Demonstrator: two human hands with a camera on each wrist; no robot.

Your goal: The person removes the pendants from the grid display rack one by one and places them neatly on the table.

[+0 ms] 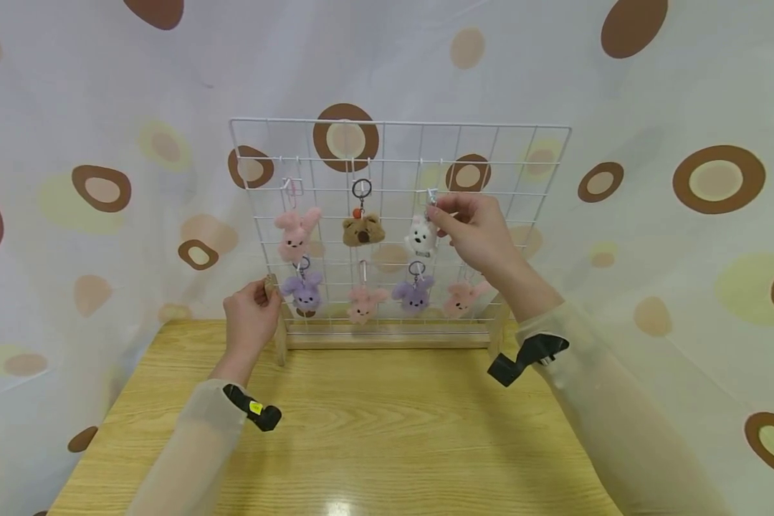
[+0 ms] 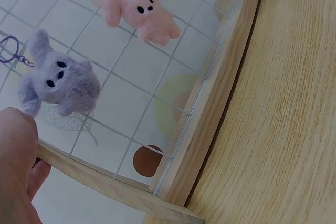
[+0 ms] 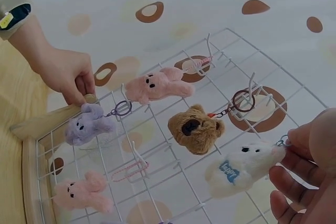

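Note:
My right hand (image 1: 477, 233) pinches a white plush dog keychain (image 1: 420, 238) by the ring and clasp at its top, in front of a white wire grid rack (image 1: 400, 123). Seen from the right wrist, a blue patch shows on the white plush (image 3: 239, 169), and the thumb and fingers meet at its ring. My left hand (image 1: 248, 319) grips the upper end of the rack's wooden side post (image 2: 110, 184) at the left. Close to that hand hangs a purple plush keychain (image 2: 60, 80). A brown bear keychain (image 1: 364, 231) hangs left of the white one.
On hooks along the grid hang a pink plush bunny (image 1: 295, 240) at upper left and, lower down, pink (image 1: 364, 304) and purple (image 1: 414, 295) plush keychains. A wooden base bar (image 1: 387, 340) stands on the wood-grain table (image 1: 374, 423), before a patterned curtain (image 1: 658, 236).

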